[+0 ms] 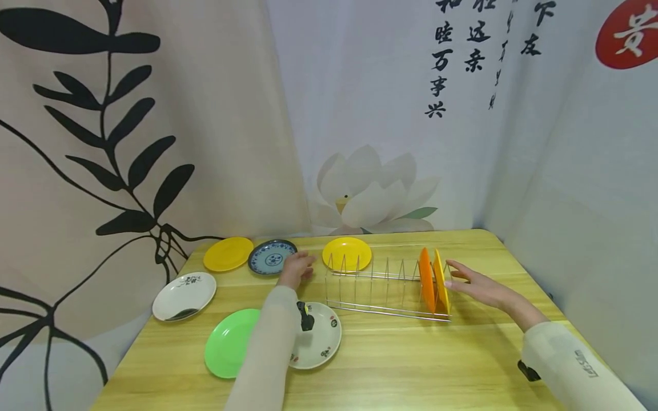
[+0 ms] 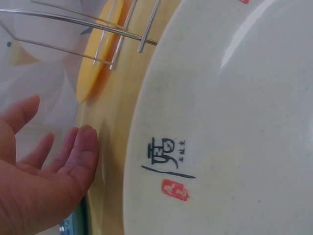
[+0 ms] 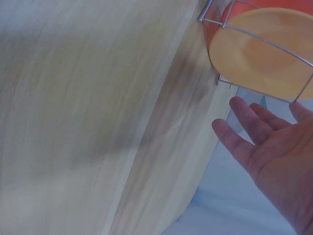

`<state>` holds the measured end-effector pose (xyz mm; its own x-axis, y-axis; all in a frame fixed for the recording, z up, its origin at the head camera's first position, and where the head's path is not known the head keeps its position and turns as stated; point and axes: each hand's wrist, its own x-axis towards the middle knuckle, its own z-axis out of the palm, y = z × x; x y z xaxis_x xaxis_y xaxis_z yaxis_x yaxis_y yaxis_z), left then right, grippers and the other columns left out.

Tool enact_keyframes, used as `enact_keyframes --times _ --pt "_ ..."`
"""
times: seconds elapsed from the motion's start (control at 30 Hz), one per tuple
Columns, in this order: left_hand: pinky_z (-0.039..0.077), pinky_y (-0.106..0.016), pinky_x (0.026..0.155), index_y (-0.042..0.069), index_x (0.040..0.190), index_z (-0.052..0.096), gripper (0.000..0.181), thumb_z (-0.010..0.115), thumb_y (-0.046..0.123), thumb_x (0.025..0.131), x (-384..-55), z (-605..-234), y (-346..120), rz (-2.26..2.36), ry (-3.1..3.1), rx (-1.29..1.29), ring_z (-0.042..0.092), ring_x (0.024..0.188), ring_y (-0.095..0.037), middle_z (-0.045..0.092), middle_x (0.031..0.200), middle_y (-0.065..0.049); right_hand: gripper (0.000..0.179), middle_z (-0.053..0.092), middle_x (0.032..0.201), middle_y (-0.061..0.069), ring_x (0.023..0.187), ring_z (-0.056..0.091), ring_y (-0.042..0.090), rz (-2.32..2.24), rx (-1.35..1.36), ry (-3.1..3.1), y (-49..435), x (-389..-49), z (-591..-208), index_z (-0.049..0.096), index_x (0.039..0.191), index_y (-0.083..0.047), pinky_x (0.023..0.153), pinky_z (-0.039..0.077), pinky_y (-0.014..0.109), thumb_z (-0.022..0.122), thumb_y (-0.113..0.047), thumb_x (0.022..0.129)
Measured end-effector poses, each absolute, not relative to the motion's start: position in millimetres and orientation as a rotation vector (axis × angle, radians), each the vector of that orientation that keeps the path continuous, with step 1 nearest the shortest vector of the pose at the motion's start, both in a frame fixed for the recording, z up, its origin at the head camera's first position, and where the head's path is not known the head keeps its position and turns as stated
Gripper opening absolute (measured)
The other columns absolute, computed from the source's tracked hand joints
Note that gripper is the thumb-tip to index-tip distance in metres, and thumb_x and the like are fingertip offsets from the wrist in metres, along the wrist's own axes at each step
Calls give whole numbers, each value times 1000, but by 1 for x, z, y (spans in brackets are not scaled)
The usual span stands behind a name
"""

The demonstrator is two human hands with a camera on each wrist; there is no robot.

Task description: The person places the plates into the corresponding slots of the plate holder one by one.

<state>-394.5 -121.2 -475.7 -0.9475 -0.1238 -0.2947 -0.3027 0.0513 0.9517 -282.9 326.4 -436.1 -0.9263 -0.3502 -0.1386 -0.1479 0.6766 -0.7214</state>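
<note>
A wire dish rack (image 1: 385,309) stands on the table, with an orange plate (image 1: 426,279) and a yellow plate (image 1: 441,283) upright in its right end. Beside that end is my right hand (image 1: 480,285), fingers spread and loosely bent; in the right wrist view its thumb is at the rack's wire, and contact cannot be told. My left hand (image 1: 297,269) hovers by the right edge of a blue patterned plate (image 1: 272,257), its fingers (image 2: 85,152) relaxed around nothing. Below the left forearm, a white plate (image 1: 321,337) with small printed marks lies partly hidden.
A green plate (image 1: 230,345) lies left of the left sleeve. Farther left is a white plate with black print (image 1: 184,297). One yellow plate (image 1: 228,254) rests at the back left, another yellow plate (image 1: 346,251) behind the rack. Curtains border the wooden table (image 1: 401,365).
</note>
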Motion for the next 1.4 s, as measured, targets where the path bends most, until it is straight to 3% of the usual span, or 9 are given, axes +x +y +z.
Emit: enact_keyframes --times 0.3,0.63,0.83,1.03,1.4 --pt "53 -38 92 1 148 40 60 65 17 97 -403 -488 -117 1986 2193 -421 59 107 -29 53 134 -23 79 24 153 36 135 27 59 -1091 -398 2636 329 -285 -439 9 159 -8 99 33 74 50 -45 102" --pt "53 -39 95 1 150 37 60 63 15 98 -403 -488 -108 2016 2148 -398 58 113 -30 50 139 -24 79 24 153 36 136 27 58 -1089 -402 2639 330 -285 -441 9 159 -9 99 34 74 50 -45 102" --pt "54 -36 92 0 151 35 60 62 13 99 -406 -491 -103 2046 2126 -393 60 99 -24 51 138 -24 79 22 153 36 136 27 58 -1098 -397 2631 328 -284 -440 9 159 -9 100 32 74 50 -45 102" --pt "55 -35 88 0 151 34 59 60 11 99 -410 -495 -98 2053 2118 -390 60 88 -19 56 132 -22 79 23 153 36 134 31 58 -1092 -381 2633 328 -283 -440 10 159 -9 99 34 73 50 -45 102" --pt "59 -33 78 -2 148 40 62 67 4 92 -418 -498 -94 2132 2087 -374 64 82 -21 65 109 -20 80 23 154 35 137 26 57 -1090 -376 2639 328 -284 -439 10 159 -9 101 33 72 51 -46 101"
